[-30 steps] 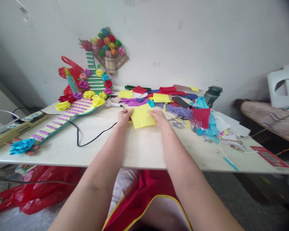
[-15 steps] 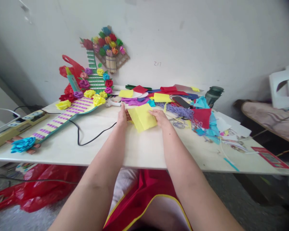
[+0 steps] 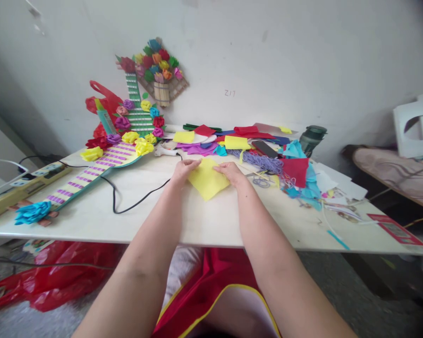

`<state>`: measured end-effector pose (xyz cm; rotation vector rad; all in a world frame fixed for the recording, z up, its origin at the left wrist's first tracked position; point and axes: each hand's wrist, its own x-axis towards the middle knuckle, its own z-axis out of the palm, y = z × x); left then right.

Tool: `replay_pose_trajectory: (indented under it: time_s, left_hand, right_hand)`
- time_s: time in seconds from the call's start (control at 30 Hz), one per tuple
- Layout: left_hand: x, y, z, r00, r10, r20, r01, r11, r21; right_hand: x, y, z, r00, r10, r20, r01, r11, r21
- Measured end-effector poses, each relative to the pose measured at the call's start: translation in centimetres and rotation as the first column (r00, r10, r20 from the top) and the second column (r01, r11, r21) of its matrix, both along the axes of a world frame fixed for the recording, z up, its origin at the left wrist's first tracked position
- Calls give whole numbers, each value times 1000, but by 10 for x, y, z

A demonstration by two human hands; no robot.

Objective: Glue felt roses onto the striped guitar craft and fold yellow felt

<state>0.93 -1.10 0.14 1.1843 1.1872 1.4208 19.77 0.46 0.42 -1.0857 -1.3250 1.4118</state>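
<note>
A square of yellow crepe paper [image 3: 207, 180] is held just over the white table [image 3: 155, 218], one corner pointing down toward me. My left hand [image 3: 186, 172] pinches its left side near the top. On the other side, my right hand [image 3: 231, 172] grips it between thumb and fingers. Beyond the hands lie more yellow paper squares [image 3: 236, 142] and a purple paper pile [image 3: 199, 149]. A white glue gun [image 3: 166, 150] rests behind my left hand, its dark cord running across the table.
On the left stands a guitar-shaped craft [image 3: 91, 171] with paper flowers, beside a power strip [image 3: 24, 188]. Purple yarn [image 3: 261, 161], a phone [image 3: 265, 149] and a dark bottle [image 3: 312, 139] lie or stand to the right. A red plastic bag [image 3: 66, 274] is below the table.
The yellow paper has turned so that a corner points toward me. Both hands have shifted their hold to its upper edges, and my left hand has come slightly lower and inward.
</note>
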Motion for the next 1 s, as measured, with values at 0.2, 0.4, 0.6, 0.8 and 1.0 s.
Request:
replay_pose_trajectory:
  time_s: [0.2, 0.4, 0.6, 0.8, 1.0]
  left_hand:
    - [5, -1, -6, 989, -107, -103, 103, 994, -42]
    - [4, 1, -7, 986, -165, 21, 165, 986, -24]
    - [2, -1, -7, 954, -280, 106, 285, 958, -29]
    - [2, -8, 0, 923, -338, 184, 348, 937, -29]
    - [2, -10, 2, 912, -341, 229, 354, 935, -16]
  right_hand:
    - [-1, 1, -1, 999, 53, 0, -53, 998, -22]
    - [0, -2, 2, 995, 82, -57, -84, 996, -24]
    - [2, -3, 3, 986, 104, -131, -107, 994, -18]
    - [3, -2, 5, 984, 69, -162, -76, 996, -37]
    - [5, -2, 5, 984, 83, -156, -83, 997, 4]
